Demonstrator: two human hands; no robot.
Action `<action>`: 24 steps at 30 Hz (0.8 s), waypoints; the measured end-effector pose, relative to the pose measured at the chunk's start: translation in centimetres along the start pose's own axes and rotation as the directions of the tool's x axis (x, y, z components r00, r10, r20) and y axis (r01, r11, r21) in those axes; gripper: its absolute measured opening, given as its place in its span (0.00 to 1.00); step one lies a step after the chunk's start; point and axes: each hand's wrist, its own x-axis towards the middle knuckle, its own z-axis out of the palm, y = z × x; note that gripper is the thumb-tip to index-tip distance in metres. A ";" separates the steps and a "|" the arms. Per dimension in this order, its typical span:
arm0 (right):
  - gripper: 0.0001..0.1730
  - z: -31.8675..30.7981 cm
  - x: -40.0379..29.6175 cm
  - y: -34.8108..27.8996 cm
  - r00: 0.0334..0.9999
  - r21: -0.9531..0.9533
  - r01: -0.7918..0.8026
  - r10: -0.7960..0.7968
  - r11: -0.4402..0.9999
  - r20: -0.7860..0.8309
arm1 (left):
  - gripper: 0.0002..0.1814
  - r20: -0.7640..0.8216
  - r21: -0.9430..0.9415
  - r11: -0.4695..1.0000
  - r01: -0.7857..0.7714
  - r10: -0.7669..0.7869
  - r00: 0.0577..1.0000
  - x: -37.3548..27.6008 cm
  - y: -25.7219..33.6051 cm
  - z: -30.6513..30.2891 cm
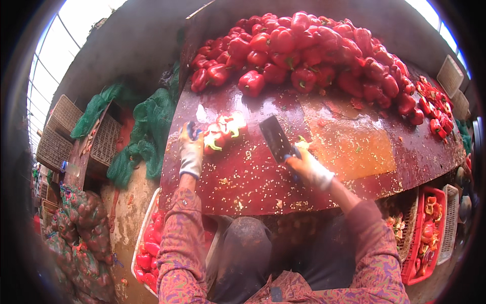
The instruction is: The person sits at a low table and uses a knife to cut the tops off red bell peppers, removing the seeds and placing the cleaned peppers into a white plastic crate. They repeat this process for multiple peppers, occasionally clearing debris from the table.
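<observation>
My left hand (191, 146), in a white glove with blue fingertips, is at the left side of the table with its fingers apart. Just to its right lie cut red bell pepper pieces (226, 128) showing pale insides and green stems; whether the fingertips touch them is unclear. In my right hand (309, 167), also gloved, is the handle of a cleaver. The dark, broad cleaver blade (274, 137) points up and left, with pale seeds stuck to it. A pale pepper core (302, 143) shows just beyond the right knuckles.
Whole red bell peppers (283, 40) are heaped across the far side of the seed-strewn table (243, 178). Cut peppers (440, 110) lie at far right. Below stand a white crate (135, 250) of peppers and a red crate (440, 228) of scraps. Filled net sacks (89, 224) stand left.
</observation>
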 end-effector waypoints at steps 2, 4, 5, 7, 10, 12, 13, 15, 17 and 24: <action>0.15 -0.9 -1.8 0.6 0.995 -0.118 0.088 -0.092 0.989 -0.032 | 0.32 0.033 0.155 0.983 -0.099 0.095 0.995 1.5 5.7 3.1; 0.15 -1.1 -2.5 -0.9 0.997 0.128 -0.020 0.029 0.992 -0.069 | 0.43 0.091 0.335 0.928 -0.165 0.143 0.986 3.8 9.1 7.6; 0.16 -1.2 -2.7 -1.5 0.992 0.250 -0.067 0.090 0.966 -0.083 | 0.50 0.123 0.364 0.910 -0.197 0.163 0.979 5.2 9.9 9.9; 0.16 -1.6 -1.7 -0.2 0.986 0.313 -0.059 0.104 0.948 -0.130 | 0.57 0.197 0.479 0.861 -0.172 0.086 0.977 7.9 11.0 14.5; 0.18 -0.8 -2.0 -0.2 0.985 0.347 -0.055 0.107 0.936 -0.133 | 0.61 0.188 0.546 0.834 -0.076 -0.033 0.982 11.3 10.5 18.8; 0.20 -0.9 -1.9 0.7 0.990 0.414 -0.049 0.099 0.909 -0.099 | 0.58 0.190 0.602 0.798 -0.035 -0.100 0.977 13.0 10.0 19.8; 0.21 -1.2 -2.0 0.7 0.986 0.406 -0.049 0.109 0.912 -0.125 | 0.55 0.194 0.636 0.772 -0.018 -0.138 0.971 13.6 10.0 20.3; 0.20 -2.4 -2.9 -0.6 0.981 0.284 -0.096 0.139 0.954 -0.134 | 0.50 0.208 0.632 0.771 -0.078 -0.072 0.975 12.8 11.0 20.3; 0.20 -3.6 -2.6 -0.8 0.974 0.226 -0.104 0.145 0.968 -0.175 | 0.50 0.211 0.612 0.787 -0.079 -0.066 0.975 12.6 11.7 20.0; 0.16 -10.7 -1.7 -0.7 0.671 -0.357 -0.273 -0.089 0.893 -0.736 | 0.21 0.411 -0.369 0.898 0.239 -0.073 0.909 9.2 12.4 17.6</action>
